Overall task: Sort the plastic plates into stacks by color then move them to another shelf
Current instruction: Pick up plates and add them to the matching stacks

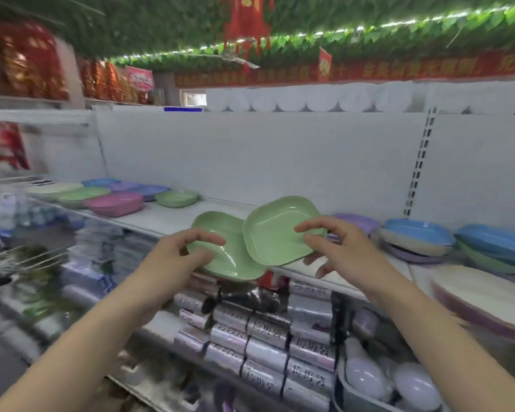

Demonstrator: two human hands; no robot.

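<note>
Plates were the work: 2 green ones were held above the front edge of the white shelf. Left hand pinched the lower green plate at its near rim; right hand pinched the tilted upper green plate, which overlapped the lower. Mixed-colour plates sat far left, a mixed stack right.

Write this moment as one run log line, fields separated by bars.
left hand holds green plate | right hand holds second green plate | plates overlap above shelf
</note>
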